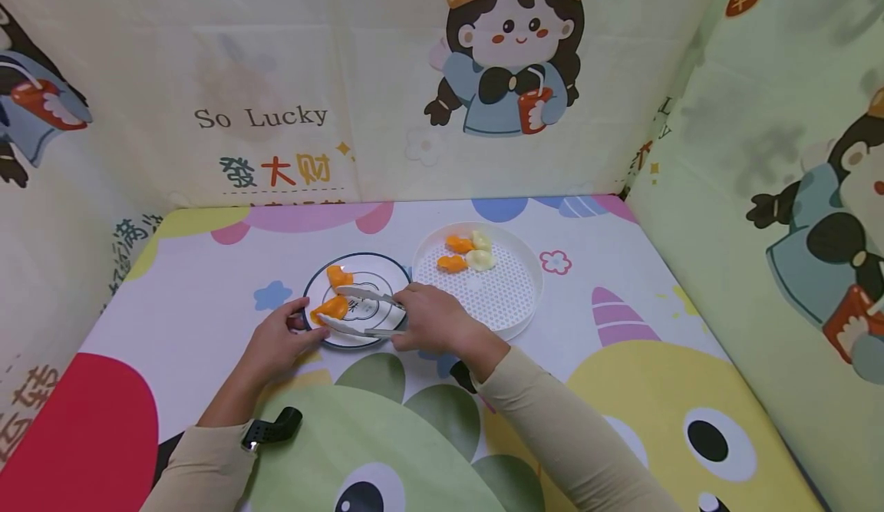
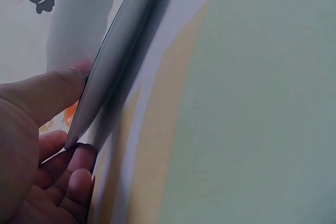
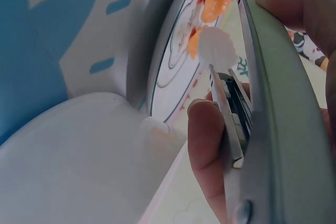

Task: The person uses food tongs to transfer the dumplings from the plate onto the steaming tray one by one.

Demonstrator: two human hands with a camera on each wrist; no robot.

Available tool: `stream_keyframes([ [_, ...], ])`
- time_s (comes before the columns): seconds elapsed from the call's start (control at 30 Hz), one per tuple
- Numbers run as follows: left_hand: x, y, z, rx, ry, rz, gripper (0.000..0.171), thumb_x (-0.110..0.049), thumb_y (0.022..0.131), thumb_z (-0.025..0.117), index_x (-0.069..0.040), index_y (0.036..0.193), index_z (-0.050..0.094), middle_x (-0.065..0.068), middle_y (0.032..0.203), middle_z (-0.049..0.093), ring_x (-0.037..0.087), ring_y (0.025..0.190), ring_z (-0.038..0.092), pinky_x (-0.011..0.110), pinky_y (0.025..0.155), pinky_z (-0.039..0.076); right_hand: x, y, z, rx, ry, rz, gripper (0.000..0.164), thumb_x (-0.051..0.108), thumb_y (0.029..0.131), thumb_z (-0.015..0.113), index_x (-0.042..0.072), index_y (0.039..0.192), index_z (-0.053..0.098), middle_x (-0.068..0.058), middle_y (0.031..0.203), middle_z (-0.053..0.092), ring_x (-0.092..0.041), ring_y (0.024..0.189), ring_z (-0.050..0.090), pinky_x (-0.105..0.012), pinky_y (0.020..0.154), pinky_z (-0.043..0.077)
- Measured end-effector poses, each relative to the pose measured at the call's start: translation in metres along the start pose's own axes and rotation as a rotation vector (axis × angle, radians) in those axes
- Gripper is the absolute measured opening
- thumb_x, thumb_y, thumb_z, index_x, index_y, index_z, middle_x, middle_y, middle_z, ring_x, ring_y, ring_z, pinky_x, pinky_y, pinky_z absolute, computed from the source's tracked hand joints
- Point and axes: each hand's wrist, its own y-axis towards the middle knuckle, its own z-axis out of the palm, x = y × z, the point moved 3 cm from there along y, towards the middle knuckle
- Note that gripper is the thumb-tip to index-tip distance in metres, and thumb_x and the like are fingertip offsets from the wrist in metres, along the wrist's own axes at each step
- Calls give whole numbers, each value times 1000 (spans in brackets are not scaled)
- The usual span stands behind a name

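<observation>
My left hand [image 1: 276,343] pinches the left rim of a white plate [image 1: 378,272] with dark blue rings, thumb above and fingers below, as the left wrist view shows. My right hand [image 1: 435,318] holds kitchen tongs [image 1: 362,294] with metal arms, pale tips and, in the right wrist view, a light green grip [image 3: 286,108]. The tongs' arms are spread over the plate. Two small orange pieces, an upper one [image 1: 338,275] and a lower one [image 1: 331,308], lie on the plate. The lower piece is between the tong tips; whether they touch it, I cannot tell.
A round white basket [image 1: 511,297] with a perforated floor stands right of the plate. It contains orange pieces [image 1: 452,264] and pale yellowish pieces [image 1: 481,259]. Cartoon-printed cloth [image 1: 228,282] covers the table. Printed curtains [image 1: 387,74] enclose the back and sides.
</observation>
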Motion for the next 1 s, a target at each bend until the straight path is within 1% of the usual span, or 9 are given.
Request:
stream_keyframes([
  [0.2, 0, 0, 1, -9, 5, 5, 87, -40, 89, 76, 4, 151, 34, 24, 121, 53, 35, 104, 49, 41, 83, 45, 0, 2, 2, 18, 20, -4, 52, 33, 88, 72, 8, 132, 62, -1, 113, 61, -15, 94, 51, -26, 78, 45],
  [0.33, 0, -1, 1, -9, 8, 3, 88, -40, 89, 76, 5, 152, 33, 25, 121, 52, 36, 104, 48, 42, 82, 45, -1, 1, 2, 3, 15, -16, 47, 30, 87, 70, 9, 129, 64, 0, 111, 62, -15, 92, 52, -27, 78, 45],
  [0.6, 0, -2, 0, -10, 8, 5, 88, -40, 89, 76, 4, 152, 33, 25, 121, 51, 37, 105, 48, 43, 83, 44, -6, -10, -3, -48, 8, -26, 49, 30, 89, 69, 8, 132, 62, -3, 118, 63, -17, 98, 54, -30, 86, 47],
  [0.83, 0, -1, 1, -17, 3, 20, 84, -34, 89, 77, 5, 151, 34, 24, 120, 53, 35, 105, 49, 43, 85, 43, -17, -23, -10, -97, 81, 11, 53, 28, 88, 70, 8, 136, 60, -5, 125, 62, -19, 104, 55, -36, 91, 49],
  [1.0, 0, -1, 1, -15, 1, 24, 85, -34, 90, 76, 6, 151, 34, 24, 120, 53, 35, 106, 49, 44, 86, 43, -26, -30, -15, -159, 88, 3, 53, 28, 88, 71, 8, 136, 61, -5, 125, 63, -21, 108, 56, -38, 93, 48],
])
